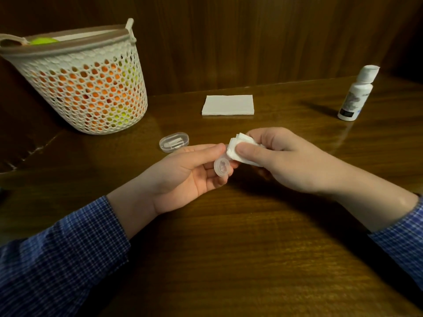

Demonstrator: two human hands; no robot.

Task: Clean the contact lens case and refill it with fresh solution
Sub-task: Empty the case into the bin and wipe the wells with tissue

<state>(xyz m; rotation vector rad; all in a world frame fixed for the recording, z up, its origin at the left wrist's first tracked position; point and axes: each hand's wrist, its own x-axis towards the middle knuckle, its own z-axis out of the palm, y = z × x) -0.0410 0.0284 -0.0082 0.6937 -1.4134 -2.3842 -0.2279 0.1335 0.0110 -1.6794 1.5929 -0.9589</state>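
Fingers of the left hand point(183, 177) pinch the clear contact lens case point(221, 167) above the counter point(251, 248) middle; right hand point(281, 156) fingers grip a folded tissue point(238, 147) against it. Solution bottle point(356, 94) stands near the far right edge.

From my remote seat I see the left hand point(190, 172) pinching a clear contact lens case point(221, 167) above the wooden table point(229, 248), while the right hand point(281, 159) grips a folded white tissue point(240, 148) pressed against the case's upper end. A clear oval plastic box point(174, 142) lies at ten o'clock from the hands, and a folded white napkin point(228, 105) at twelve. I note a white perforated basket point(91, 88) holding orange and yellow-green things further out at ten, and a white solution bottle point(356, 94) standing at two.
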